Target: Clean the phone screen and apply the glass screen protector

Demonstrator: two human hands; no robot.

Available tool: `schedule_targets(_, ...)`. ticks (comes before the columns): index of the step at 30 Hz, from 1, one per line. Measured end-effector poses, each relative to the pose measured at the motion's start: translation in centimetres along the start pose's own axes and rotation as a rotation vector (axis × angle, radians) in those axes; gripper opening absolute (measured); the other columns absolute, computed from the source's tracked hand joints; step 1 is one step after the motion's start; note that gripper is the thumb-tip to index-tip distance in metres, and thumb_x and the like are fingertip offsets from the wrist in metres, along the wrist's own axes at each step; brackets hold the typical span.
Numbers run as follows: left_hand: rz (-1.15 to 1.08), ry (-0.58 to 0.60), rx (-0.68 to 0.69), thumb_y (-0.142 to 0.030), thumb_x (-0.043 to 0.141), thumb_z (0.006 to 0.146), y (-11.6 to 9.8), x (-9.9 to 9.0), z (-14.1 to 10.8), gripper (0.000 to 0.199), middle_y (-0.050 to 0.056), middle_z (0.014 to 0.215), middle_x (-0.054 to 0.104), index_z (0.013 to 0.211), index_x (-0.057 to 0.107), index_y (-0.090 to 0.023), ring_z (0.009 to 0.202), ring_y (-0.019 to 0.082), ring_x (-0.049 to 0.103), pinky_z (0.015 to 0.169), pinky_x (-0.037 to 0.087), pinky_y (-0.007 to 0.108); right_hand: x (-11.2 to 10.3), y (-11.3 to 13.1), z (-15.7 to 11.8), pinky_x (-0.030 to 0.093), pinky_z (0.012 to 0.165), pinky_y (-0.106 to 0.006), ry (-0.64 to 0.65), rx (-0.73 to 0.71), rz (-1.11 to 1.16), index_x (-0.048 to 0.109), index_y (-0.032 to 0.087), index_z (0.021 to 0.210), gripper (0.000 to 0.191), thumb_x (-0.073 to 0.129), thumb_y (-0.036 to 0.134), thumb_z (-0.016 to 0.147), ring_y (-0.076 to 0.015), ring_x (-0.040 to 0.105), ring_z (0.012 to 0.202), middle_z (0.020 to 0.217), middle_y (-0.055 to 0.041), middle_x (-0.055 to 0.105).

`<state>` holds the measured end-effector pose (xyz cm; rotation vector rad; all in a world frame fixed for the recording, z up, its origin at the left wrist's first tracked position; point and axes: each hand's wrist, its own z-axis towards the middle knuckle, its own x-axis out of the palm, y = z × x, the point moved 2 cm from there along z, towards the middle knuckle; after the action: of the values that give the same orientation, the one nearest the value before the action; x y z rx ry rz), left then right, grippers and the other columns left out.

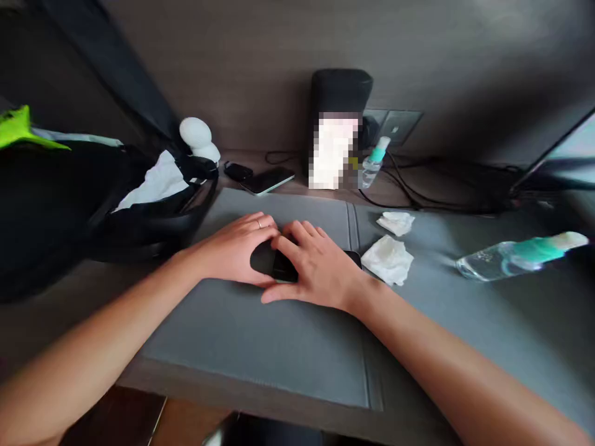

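A black phone (284,267) lies flat on the grey desk mat, mostly covered by my hands. My right hand (320,266) arches over it, with bent fingers at the far edge and the thumb along the near edge. One rounded end of the phone shows beyond the right wrist side. From the left, my left hand (239,248), with a ring on one finger, curves round the other end. Its thumb and fingertips meet the phone beside my right hand, where the exact contact is partly hidden. Two crumpled white tissues (389,259) lie just right of my right hand.
The grey desk mat (260,334) spans the desk. A clear spray bottle (511,257) lies at right; a smaller one (372,166) stands behind, near cables. Another phone (269,179) and a white round-topped object (198,139) are at the back. A black bag (60,210) fills the left.
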<state>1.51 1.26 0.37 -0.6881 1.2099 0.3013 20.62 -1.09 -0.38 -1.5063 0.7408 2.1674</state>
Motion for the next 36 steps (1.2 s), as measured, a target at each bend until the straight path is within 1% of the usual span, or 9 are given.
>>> schedule_targets(10, 0.010, -0.001, 0.004, -0.058, 0.085, 0.068, -0.1, -0.1, 0.0, 0.055, 0.008, 0.102, 0.059, 0.097, 0.062, -0.017, 0.097, 0.028, 0.058, 0.091, 0.052, 0.043, 0.0, 0.0, -0.1, 0.050, 0.085, -0.047, -0.050, -0.035, 0.021, 0.062, 0.014, 0.119, 0.091, 0.048, 0.093, 0.077, -0.0286, 0.053, 0.093, 0.112, -0.0166, 0.060)
schedule_targets(16, 0.008, 0.017, -0.001, -0.066, 0.083, 0.070, 0.2, -0.1, -0.2, 0.060, 0.008, 0.104, 0.060, 0.098, 0.064, -0.017, 0.099, 0.028, 0.058, 0.091, 0.050, 0.043, -0.5, 0.0, -0.2, 0.050, 0.087, -0.050, -0.038, -0.073, 0.005, 0.060, 0.011, 0.122, 0.093, 0.054, 0.091, 0.075, -0.0305, 0.053, 0.095, 0.111, -0.0172, 0.060)
schedule_targets(18, 0.003, 0.023, 0.001, -0.069, 0.082, 0.070, 0.3, -0.2, -0.2, 0.063, 0.008, 0.106, 0.061, 0.102, 0.065, -0.017, 0.101, 0.028, 0.058, 0.093, 0.050, 0.044, -1.0, 0.1, -0.4, 0.050, 0.087, -0.050, -0.022, -0.083, -0.005, 0.059, 0.012, 0.123, 0.085, 0.059, 0.085, 0.080, -0.0305, 0.053, 0.097, 0.114, -0.0173, 0.059)
schedule_targets(22, 0.019, 0.033, 0.001, -0.073, 0.081, 0.069, 0.3, -0.2, -0.3, 0.071, 0.009, 0.110, 0.062, 0.110, 0.064, -0.017, 0.103, 0.030, 0.059, 0.094, 0.050, 0.045, -3.0, 0.1, -1.3, 0.051, 0.091, -0.050, 0.015, -0.101, -0.044, 0.057, 0.015, 0.130, 0.054, 0.068, 0.054, 0.094, -0.0304, 0.056, 0.101, 0.121, -0.0177, 0.057)
schedule_targets(24, 0.035, 0.023, 0.005, -0.073, 0.082, 0.068, 0.2, -0.2, -0.4, 0.073, 0.009, 0.110, 0.063, 0.111, 0.063, -0.018, 0.104, 0.030, 0.059, 0.095, 0.050, 0.044, -4.4, -0.3, -1.9, 0.053, 0.093, -0.051, 0.009, -0.112, -0.036, 0.057, 0.016, 0.135, 0.051, 0.068, 0.046, 0.095, -0.0313, 0.058, 0.105, 0.123, -0.0180, 0.057)
schedule_targets(26, 0.050, 0.023, 0.007, -0.074, 0.081, 0.068, 0.2, -0.2, -0.4, 0.073, 0.008, 0.110, 0.063, 0.111, 0.062, -0.018, 0.104, 0.029, 0.060, 0.096, 0.049, 0.045, -6.1, -1.1, -2.4, 0.054, 0.097, -0.052, -0.073, -0.109, 0.003, 0.055, 0.017, 0.141, 0.053, 0.066, 0.044, 0.097, -0.0322, 0.060, 0.112, 0.125, -0.0178, 0.057)
schedule_targets(30, 0.052, 0.044, -0.002, -0.077, 0.079, 0.069, 0.1, -0.1, -0.3, 0.072, 0.008, 0.112, 0.063, 0.110, 0.061, -0.020, 0.102, 0.029, 0.060, 0.094, 0.049, 0.045, -8.7, -3.5, -3.5, 0.053, 0.108, -0.054, -0.480, -0.006, 0.197, 0.049, 0.031, 0.150, 0.065, 0.073, 0.047, 0.092, -0.0328, 0.060, 0.125, 0.134, -0.0121, 0.055)
schedule_targets(33, 0.042, 0.044, -0.003, -0.076, 0.079, 0.069, 0.1, -0.1, -0.3, 0.072, 0.008, 0.113, 0.064, 0.110, 0.061, -0.020, 0.103, 0.029, 0.060, 0.092, 0.049, 0.044, -8.2, -5.0, -3.5, 0.045, 0.118, -0.054, -0.647, 0.072, 0.529, 0.048, 0.041, 0.148, 0.061, 0.071, 0.047, 0.092, -0.0326, 0.054, 0.139, 0.145, -0.0069, 0.052)
schedule_targets(36, 0.053, 0.032, -0.002, -0.075, 0.080, 0.069, 0.0, 0.0, -0.4, 0.072, 0.009, 0.113, 0.064, 0.112, 0.061, -0.020, 0.104, 0.030, 0.060, 0.093, 0.049, 0.045, -6.3, -5.9, -2.8, 0.041, 0.121, -0.053, -0.649, 0.148, 0.751, 0.051, 0.039, 0.143, 0.058, 0.072, 0.054, 0.090, -0.0306, 0.053, 0.142, 0.146, -0.0044, 0.056)
